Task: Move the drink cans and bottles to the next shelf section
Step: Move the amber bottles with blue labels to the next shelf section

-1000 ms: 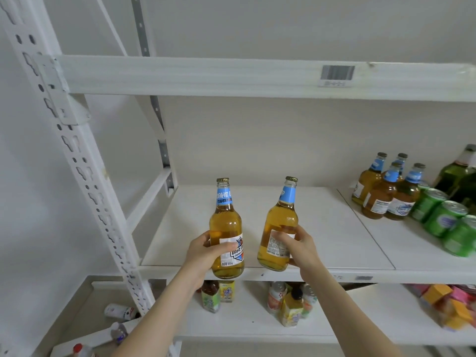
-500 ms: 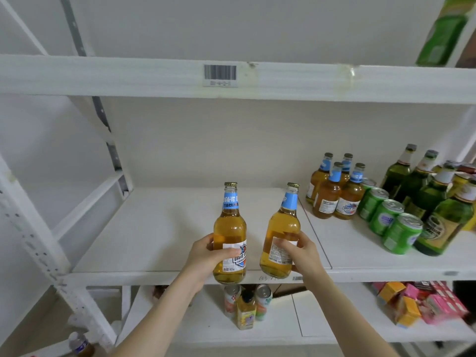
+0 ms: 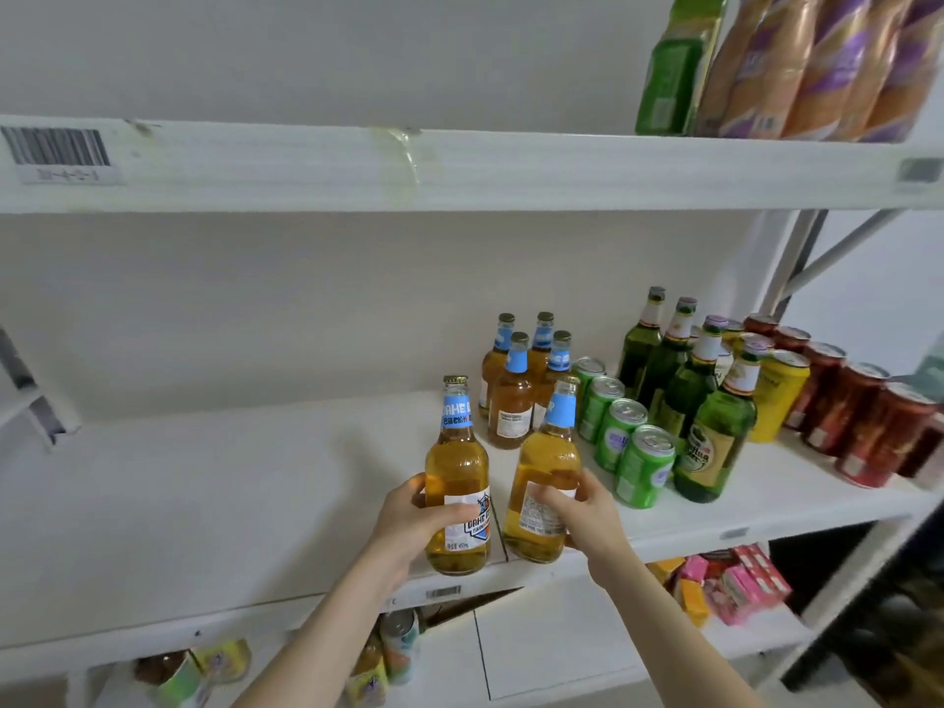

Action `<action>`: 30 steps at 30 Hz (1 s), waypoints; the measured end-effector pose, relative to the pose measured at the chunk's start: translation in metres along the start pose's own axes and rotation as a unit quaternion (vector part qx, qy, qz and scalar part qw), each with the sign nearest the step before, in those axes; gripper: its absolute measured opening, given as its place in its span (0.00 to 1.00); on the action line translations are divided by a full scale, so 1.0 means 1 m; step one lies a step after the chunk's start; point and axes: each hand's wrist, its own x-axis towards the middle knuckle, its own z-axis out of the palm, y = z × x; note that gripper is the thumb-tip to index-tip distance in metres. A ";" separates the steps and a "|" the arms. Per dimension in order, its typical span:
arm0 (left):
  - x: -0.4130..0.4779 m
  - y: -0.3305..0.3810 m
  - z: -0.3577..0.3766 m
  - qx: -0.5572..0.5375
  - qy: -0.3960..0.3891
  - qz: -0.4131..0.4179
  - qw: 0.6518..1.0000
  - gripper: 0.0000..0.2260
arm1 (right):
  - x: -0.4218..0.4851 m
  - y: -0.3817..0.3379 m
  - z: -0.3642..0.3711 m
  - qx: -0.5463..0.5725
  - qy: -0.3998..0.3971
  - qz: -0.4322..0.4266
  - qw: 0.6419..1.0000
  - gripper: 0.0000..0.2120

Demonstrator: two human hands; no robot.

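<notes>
A person's left hand and right hand, each with fingers and thumb curled round the lower body of an upright amber bottle, have carried the pair rightward along the middle shelf in the past second. From in front of the bare left section, the pair has reached the front edge, where the left bottle and right bottle flank the seam between sections. With four matching bottles and green cans standing just beyond, the set-down in the right section appears close.
</notes>
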 end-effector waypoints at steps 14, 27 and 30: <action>0.006 0.010 0.125 -0.008 0.076 -0.002 0.997 0.23 | 0.038 -0.005 -0.117 -0.020 -0.058 -0.021 0.998 0.19; 0.060 0.008 0.109 0.009 0.082 0.004 0.997 0.31 | 0.087 0.012 -0.084 -0.009 -0.041 -0.081 0.996 0.24; 0.074 0.006 0.105 0.007 0.076 0.005 0.997 0.36 | 0.100 0.018 -0.073 -0.001 -0.022 -0.086 0.996 0.27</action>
